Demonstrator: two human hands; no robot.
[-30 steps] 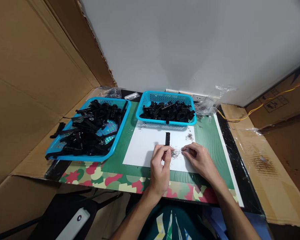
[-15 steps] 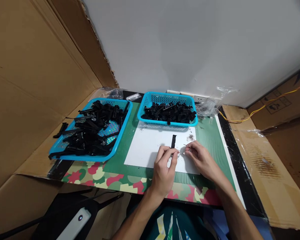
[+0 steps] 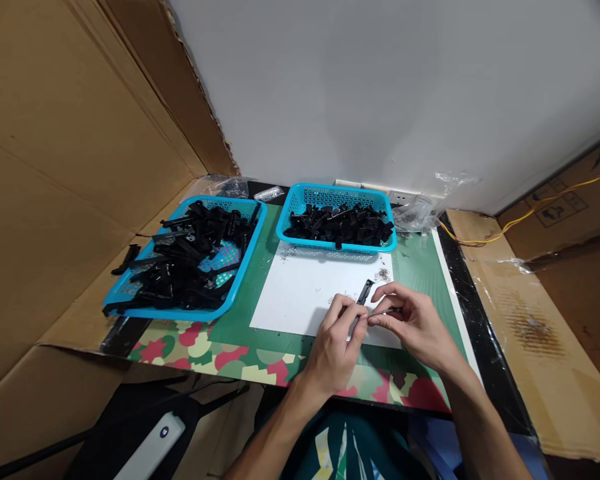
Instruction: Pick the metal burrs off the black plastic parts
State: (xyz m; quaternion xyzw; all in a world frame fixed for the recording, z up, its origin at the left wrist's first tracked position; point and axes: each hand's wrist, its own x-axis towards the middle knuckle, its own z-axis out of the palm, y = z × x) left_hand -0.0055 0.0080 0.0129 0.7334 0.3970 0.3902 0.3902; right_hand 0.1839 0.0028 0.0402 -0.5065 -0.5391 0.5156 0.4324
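Over the white sheet (image 3: 290, 293), my left hand (image 3: 336, 337) is closed on a narrow black plastic part (image 3: 365, 292), whose upper end sticks out beyond the fingers, tilted to the right. My right hand (image 3: 413, 323) pinches a thin metal tool (image 3: 386, 311), perhaps tweezers. The tool's tip meets the fingertips of my left hand at the lower end of the part, and my fingers hide what it touches. Tiny metal bits (image 3: 347, 297) lie scattered beside the left hand. A small brownish pile (image 3: 381, 275) of similar bits lies farther back on the sheet.
A blue basket (image 3: 277, 223) of small black parts stands behind the sheet. Another blue basket (image 3: 235, 293), at left, holds long black parts, some overhanging its rim. Cardboard walls (image 3: 80, 133) flank the table. Clear plastic bags (image 3: 417, 217) and yellow wires (image 3: 510, 230) are at right.
My left hand has shifted slightly right and turned the black part from upright to tilted right. My right hand has brought the thin metal tool in against the left fingertips.
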